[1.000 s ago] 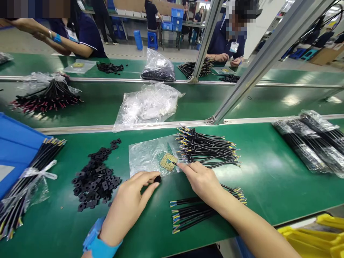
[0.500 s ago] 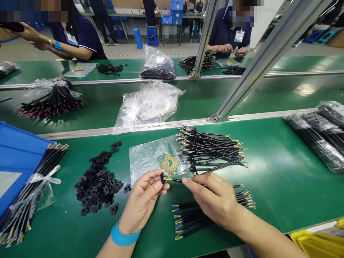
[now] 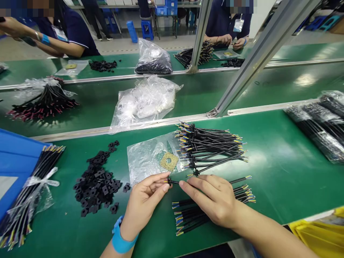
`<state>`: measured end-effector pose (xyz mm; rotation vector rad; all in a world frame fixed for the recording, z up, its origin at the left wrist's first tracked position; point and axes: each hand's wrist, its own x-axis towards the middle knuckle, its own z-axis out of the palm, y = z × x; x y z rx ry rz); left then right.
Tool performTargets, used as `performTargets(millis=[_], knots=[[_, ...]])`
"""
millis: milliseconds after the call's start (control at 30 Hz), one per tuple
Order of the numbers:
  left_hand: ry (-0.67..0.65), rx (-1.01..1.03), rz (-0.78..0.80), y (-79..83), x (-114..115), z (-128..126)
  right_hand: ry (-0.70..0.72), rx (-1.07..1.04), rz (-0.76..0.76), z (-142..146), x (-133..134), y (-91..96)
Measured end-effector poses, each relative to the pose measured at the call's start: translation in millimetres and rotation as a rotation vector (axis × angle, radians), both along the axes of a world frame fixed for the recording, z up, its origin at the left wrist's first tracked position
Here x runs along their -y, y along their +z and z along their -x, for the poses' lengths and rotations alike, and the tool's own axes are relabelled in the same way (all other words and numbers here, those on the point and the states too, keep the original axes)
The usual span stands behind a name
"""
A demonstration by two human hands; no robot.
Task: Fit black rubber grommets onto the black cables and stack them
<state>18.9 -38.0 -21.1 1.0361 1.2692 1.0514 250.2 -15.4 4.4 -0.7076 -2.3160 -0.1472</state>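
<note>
My left hand (image 3: 145,200) pinches a small black square part (image 3: 169,181) between thumb and fingers. That part sits around one end of a black cable (image 3: 175,182), with thin coloured wire tips poking out beyond it. Closed on the same cable, my right hand (image 3: 215,200) hides much of its length. Behind my hands lies a pile of cables fitted with black parts (image 3: 212,145). Below my right hand is a row of plain cables (image 3: 193,218) with stripped coloured ends. Loose black parts (image 3: 98,182) are heaped on my left.
A yellow square sponge with a hole (image 3: 168,162) rests on a clear plastic bag (image 3: 139,154). At left stand a blue bin (image 3: 18,150) and a tied cable bundle (image 3: 34,190). Wrapped cable packs (image 3: 317,129) lie right. A metal post (image 3: 258,53) slants up behind; co-workers sit across.
The black part has moved from the wire tips onto the black cable, leaving the tips poking out on the left. My two hands are closer together. The camera view has shifted slightly.
</note>
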Motion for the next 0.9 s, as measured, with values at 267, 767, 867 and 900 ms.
performTargets(millis=[267, 767, 867, 900], knots=[[-0.050, -0.146, -0.135, 3.7, 5.0, 0.6, 0.029, -0.111, 0.112, 4.8, -0.5, -12.4], [-0.180, -0.456, -0.513, 6.4, 6.5, -1.2, 0.122, -0.224, 0.602, 12.7, 0.3, -15.7], [-0.180, -0.477, -0.547, 6.2, 6.0, -3.2, 0.144, -0.224, 0.634, 13.5, -0.5, -18.0], [-0.179, -0.477, -0.549, 5.6, 5.8, -3.5, 0.151, -0.219, 0.637, 13.7, -0.9, -17.8]])
